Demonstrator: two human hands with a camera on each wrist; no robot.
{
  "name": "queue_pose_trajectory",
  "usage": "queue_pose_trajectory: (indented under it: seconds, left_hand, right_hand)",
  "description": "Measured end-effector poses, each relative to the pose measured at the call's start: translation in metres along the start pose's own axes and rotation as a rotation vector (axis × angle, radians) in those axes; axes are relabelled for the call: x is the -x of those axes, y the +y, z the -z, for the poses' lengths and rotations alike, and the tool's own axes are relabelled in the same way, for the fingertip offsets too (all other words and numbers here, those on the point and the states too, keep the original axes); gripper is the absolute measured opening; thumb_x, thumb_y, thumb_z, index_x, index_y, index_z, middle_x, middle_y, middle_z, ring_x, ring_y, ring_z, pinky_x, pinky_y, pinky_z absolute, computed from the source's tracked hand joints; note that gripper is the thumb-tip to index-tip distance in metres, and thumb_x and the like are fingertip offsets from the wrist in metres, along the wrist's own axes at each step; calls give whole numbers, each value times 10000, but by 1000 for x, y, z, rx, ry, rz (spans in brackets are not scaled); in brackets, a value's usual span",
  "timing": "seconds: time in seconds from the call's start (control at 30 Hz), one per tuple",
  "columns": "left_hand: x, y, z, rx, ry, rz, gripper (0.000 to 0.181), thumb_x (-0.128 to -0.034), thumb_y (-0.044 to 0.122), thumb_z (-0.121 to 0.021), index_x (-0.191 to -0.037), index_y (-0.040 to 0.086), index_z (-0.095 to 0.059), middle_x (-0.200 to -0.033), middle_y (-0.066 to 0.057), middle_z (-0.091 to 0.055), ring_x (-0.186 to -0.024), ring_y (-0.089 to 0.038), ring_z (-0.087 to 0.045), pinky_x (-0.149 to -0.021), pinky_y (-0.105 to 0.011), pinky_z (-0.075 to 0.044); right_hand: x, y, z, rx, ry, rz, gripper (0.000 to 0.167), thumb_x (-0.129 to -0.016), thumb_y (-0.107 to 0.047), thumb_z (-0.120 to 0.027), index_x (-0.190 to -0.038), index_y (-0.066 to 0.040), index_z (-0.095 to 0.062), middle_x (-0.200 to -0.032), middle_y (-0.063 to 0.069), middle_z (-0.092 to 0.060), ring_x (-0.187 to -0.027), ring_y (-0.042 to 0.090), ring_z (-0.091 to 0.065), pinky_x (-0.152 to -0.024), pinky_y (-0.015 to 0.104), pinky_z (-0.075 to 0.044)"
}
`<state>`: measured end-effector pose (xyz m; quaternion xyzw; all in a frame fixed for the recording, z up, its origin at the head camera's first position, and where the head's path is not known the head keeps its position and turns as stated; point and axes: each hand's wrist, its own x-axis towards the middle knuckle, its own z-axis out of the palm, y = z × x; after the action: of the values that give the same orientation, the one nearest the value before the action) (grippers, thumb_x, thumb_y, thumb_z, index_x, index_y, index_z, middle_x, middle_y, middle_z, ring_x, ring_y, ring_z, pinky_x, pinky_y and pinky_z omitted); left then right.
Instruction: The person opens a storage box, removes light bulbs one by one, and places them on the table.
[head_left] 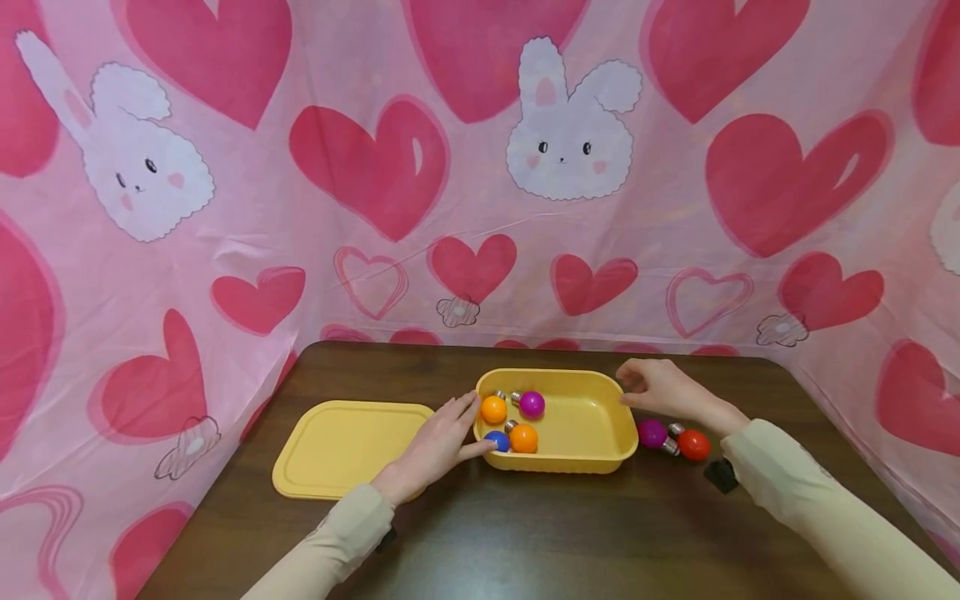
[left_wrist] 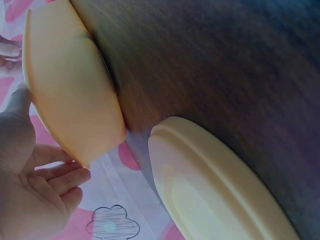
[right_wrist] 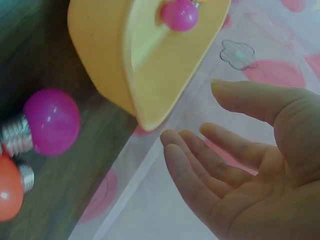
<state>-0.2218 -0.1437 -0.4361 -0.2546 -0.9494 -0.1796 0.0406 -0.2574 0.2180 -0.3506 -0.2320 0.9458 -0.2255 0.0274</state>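
Note:
A yellow plastic box (head_left: pixel 562 463) stands on the table with small colored light bulbs at its left side: two orange bulbs (head_left: pixel 524 438), a magenta bulb (head_left: pixel 532 404) and a blue bulb (head_left: pixel 496 440). My left hand (head_left: pixel 438 437) touches the box's left end, fingers at the rim and thumb by the near left corner. Past the right end of the box, my right hand (head_left: pixel 663 387) hovers with bent fingers and nothing between them. Closer to me than that hand, a second magenta bulb (right_wrist: pixel 52 122) and a red bulb (head_left: pixel 693 445) lie on the table.
A flat yellow lid (head_left: pixel 345 454) lies to the left of the box, partly behind my left forearm. The dark wooden table (head_left: pixel 525 533) ends at a pink cloth backdrop (head_left: pixel 480 183) printed with hearts and rabbits.

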Motion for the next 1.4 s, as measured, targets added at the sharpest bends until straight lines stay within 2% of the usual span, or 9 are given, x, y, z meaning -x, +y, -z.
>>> queue_pose_trajectory:
  seconds: [0.37,0.57,0.93,1.07,1.2,1.4]
  left_hand:
    - [-1,0,1,-5,-8,5,799,-929,570,-575,-1505,42,-404,-1579,-152,-394,-1416,-383,-441,-1167,-502,-382]
    - [-2,0,0,-4,-1,-1,798,-929,578,-570,-1505,50,-407,-1574,-149,-402,-1413,-373,-448,-1166,-500,-386]
    - [-1,-2,-2,7,12,-11,796,-930,573,-574,-1505,48,-406,-1571,-151,-406,-1411,-370,-451,-1163,-502,-389]
    - [-1,-3,-2,3,10,-11,801,-930,581,-565,-1507,50,-402,-1573,-151,-404,-1414,-367,-448,-1161,-500,-393]
    - [-1,-2,-2,-4,15,-16,801,-928,581,-567,-1503,47,-408,-1569,-152,-409,-1411,-365,-453,-1160,-497,-394]
    - [0,-1,-2,-17,26,-25,791,-929,565,-579,-1500,43,-413,-1563,-152,-419,-1405,-358,-463,-1162,-490,-393]
  right_hand:
    - [-30,-18,-21,-17,-22,-4,347,-844,-150,-767,-1104,41,-640,-1036,221,-698,-881,292,-710,-826,430,-618]
    - [-43,-27,-35,-30,-44,-17,362,-858,-156,-756,-1130,48,-630,-1067,229,-694,-945,324,-692,-876,442,-603]
    - [-63,-41,-62,1,-63,6,382,-856,-176,-753,-1134,57,-633,-1041,195,-704,-939,306,-663,-896,436,-589]
    - [-67,-46,-69,7,-94,-10,390,-859,-186,-749,-1147,47,-627,-1069,189,-700,-940,287,-643,-915,440,-577]
    - [-71,-52,-74,-14,-130,-83,404,-864,-210,-752,-1178,8,-622,-1121,167,-685,-971,257,-620,-960,445,-565]
    - [-81,-57,-83,25,-147,-122,382,-869,-220,-753,-1154,0,-624,-1039,137,-674,-903,221,-583,-941,421,-566]
